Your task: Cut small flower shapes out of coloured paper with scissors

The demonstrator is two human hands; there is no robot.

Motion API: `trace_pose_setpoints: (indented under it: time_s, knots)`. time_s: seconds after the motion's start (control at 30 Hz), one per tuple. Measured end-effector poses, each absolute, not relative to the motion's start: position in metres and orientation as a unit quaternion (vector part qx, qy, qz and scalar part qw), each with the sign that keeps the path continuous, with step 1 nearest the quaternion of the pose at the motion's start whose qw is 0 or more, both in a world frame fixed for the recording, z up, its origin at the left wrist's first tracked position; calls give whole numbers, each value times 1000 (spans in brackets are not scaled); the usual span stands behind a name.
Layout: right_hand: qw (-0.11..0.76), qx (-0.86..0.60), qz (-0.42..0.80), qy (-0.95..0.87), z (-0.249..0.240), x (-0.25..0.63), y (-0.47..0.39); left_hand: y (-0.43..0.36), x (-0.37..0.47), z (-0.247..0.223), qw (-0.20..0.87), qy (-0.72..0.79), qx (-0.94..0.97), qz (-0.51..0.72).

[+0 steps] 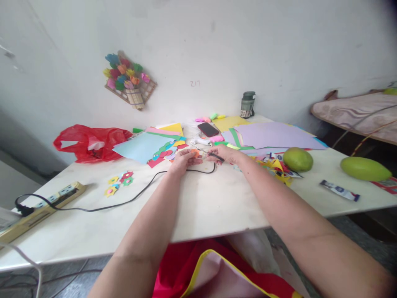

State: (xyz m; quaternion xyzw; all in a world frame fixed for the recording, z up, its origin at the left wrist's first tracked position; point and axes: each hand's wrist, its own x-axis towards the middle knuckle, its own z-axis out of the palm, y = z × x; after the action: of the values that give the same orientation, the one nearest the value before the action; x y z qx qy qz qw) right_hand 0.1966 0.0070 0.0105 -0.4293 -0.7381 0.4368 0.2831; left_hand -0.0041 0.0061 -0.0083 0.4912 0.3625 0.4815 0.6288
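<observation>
Above the middle of the table, my left hand [183, 160] pinches a small orange paper piece [195, 153]. My right hand [226, 153] is closed on a pair of scissors [217, 156] with dark handles, their blades pointing left toward the orange paper. Whether the blades touch the paper is too small to tell. Just beyond my hands lies a white object [200, 141] that looks like a glue gun. Several paper flowers [125, 179] in red, green, yellow and blue lie to the left. Coloured paper cut-outs [161, 154] are piled close to my left hand.
A black cord [124, 203] runs from a power strip [58, 203] across the table. Behind are a red plastic bag [93, 142], a phone [208, 129], purple paper sheets [273, 134] and a bottle [247, 104]. Paper scraps [276, 167], green fruits [297, 159] and a tube [339, 190] lie right.
</observation>
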Motion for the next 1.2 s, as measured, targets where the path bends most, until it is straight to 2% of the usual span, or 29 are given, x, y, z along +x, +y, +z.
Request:
trace_pose_setpoints:
  time_s: [0.33,0.7,1.03,1.2]
  knots:
    - [326,-441,457,-701,13,204,5,4,-4,-9,634,326,515,476]
    - [451,-372,516,-627,6,197,13,4,-3,-9,647,305,541,442]
    - [473,-404,501,-601,14,184,3,0,1,-8,659,302,568,390]
    - [490,-422,488,-586,17,181,2,3,1,-5,677,329,504,425]
